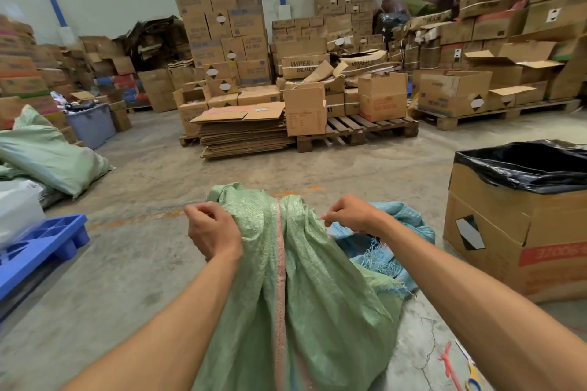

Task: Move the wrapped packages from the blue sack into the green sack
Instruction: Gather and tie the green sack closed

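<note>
Gripping item: green woven plastic sack (305, 279) with pink seam stripe, frame centre, bunched top | left hand (211, 233) pinches its left edge | right hand (351, 214) pinches its right edge, hands apart | blue woven plastic sack (386, 251) crumpled just behind right | cardboard box lined with black bag (521, 219) right edge | scissors (470, 371) lower right on floor

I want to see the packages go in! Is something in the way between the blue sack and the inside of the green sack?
Yes. The green sack is bunched shut at its top, with the left hand and right hand gripping the cloth. It also lies over much of the blue sack. No packages show.
</note>
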The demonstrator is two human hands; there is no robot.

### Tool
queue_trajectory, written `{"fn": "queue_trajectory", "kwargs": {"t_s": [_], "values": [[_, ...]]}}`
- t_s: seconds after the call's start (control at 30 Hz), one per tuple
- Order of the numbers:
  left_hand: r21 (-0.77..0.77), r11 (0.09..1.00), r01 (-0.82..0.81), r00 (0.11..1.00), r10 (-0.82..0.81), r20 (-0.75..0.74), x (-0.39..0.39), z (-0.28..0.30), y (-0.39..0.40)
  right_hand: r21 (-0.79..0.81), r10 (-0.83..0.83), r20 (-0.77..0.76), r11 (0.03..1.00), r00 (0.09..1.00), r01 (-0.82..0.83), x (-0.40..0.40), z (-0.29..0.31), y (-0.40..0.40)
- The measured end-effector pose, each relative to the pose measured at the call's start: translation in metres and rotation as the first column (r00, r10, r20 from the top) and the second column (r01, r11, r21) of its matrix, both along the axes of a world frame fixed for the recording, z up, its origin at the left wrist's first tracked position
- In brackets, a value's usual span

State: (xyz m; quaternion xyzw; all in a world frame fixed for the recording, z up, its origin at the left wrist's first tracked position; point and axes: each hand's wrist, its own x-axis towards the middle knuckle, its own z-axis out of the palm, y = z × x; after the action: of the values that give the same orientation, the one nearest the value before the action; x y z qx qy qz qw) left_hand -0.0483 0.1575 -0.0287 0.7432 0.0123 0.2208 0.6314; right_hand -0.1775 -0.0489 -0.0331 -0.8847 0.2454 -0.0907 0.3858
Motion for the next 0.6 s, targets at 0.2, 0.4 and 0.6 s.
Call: {"fn": "queue_trajectory", "kwargs": {"t_s": [0.2,0.4,0.6], "values": [[0.416,0.894,0.168,0.831,-0.355,0.428,0.01,-0.009,0.026,0.077,-0.072,0.112,0.995,0.991,0.063,-0.004,0.003,0.004],[0.835,0.505,0.22,0.567,-0.762,0.312,0.01,-0.008,0.013,-0.011,0.051,0.363,0.999,0.93,-0.05,-0.001,0.001,0.02],[0.812,0.469,0.347,0.571,-0.793,0.214,-0.011,0.023,-0.024,-0.03,0.051,0.566,0.999,0.823,-0.041,0.015,0.018,0.038]]}}
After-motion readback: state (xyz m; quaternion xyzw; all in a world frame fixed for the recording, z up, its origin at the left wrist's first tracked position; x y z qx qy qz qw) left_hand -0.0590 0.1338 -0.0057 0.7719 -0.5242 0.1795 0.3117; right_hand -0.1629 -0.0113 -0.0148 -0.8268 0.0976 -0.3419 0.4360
